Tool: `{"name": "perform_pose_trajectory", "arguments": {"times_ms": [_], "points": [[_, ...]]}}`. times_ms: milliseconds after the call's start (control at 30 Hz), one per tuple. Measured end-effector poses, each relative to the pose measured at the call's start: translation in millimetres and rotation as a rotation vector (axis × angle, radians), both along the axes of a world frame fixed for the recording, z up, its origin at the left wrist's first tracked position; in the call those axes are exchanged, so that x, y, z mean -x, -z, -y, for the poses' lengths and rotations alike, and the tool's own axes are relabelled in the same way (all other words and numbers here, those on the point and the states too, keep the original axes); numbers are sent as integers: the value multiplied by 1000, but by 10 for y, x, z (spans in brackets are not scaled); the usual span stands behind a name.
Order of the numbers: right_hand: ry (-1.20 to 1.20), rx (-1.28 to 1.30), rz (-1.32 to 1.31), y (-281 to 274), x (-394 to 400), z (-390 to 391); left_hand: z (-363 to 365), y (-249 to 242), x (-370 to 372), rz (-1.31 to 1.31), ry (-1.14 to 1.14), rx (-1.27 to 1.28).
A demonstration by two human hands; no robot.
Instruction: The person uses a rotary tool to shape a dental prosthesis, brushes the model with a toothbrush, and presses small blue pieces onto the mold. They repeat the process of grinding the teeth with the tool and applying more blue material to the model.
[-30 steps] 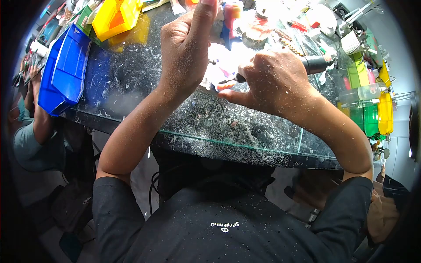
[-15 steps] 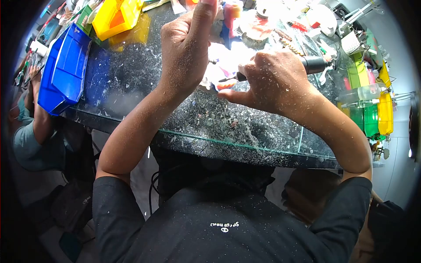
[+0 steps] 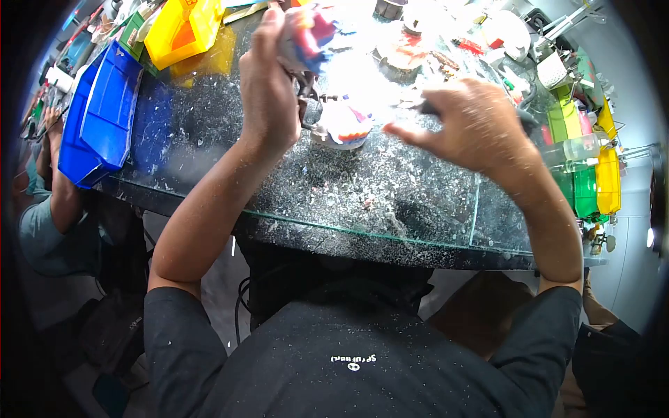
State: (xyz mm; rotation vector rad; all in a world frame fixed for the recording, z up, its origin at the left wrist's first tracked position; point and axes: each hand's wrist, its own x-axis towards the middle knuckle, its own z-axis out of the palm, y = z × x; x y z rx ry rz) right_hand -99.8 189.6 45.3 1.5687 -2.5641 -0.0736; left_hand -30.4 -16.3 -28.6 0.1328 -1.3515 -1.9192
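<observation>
My left hand (image 3: 268, 101) is closed around a dental articulator (image 3: 304, 90), its thumb pointing up. The raised upper dental model (image 3: 306, 38), white with red and blue material, sits tilted beside the fingers. Below it, the lower dental cast (image 3: 341, 129), with a pink-orange gum band, is over the table near the wrist. Blurred by motion, my right hand (image 3: 474, 129) is closed around a dark rotary handpiece (image 3: 431, 107), to the right of the cast and apart from it. The handpiece tip is lost in glare.
White dust and shavings cover the dark glass-topped table (image 3: 348, 188). Blue (image 3: 108, 115) and yellow (image 3: 164, 42) bins stand at left; a round plaster piece (image 3: 404, 49) and scattered tools lie at the back. Green and yellow bins (image 3: 608, 177) line the right. Another person's arm (image 3: 59, 160) is at far left.
My right hand has drawn the handpiece away to the right from the cast. My left hand has shifted left and tilted, bringing the upper model and articulator frame into fuller view.
</observation>
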Motion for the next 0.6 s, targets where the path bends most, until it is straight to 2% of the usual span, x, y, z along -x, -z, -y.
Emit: {"name": "perform_pose_trajectory", "arguments": {"times_ms": [33,100,167,233,300,333,367,433,467,533,567,600], "points": [[43,10,-39,-52,90,-102,74,34,10,-59,61,2],[111,-39,-99,-130,482,-358,61,40,15,-60,101,-279],[-354,-92,-697,-191,1189,-781,99,85,10,-64,183,-283],[-85,8,-614,-274,1580,-1010,33,42,7,-18,144,-372],[26,37,-626,-229,2196,-1300,11,79,27,-57,186,-368],[211,-15,-482,-256,2264,-1270,1,84,17,-63,219,-357],[255,-18,-390,-211,2470,-1309,15,117,39,-76,212,-369],[248,241,-184,-87,2394,-1204,49,190,42,-103,236,-300],[232,318,-181,23,2451,-1191,77,211,42,-133,288,-302],[288,390,-123,227,2584,-1145,85,215,71,-100,182,-227],[260,428,-195,437,2820,-1190,100,242,83,-81,125,-191],[321,352,-96,492,2819,-1168,165,402,159,-111,14,-189]]}}
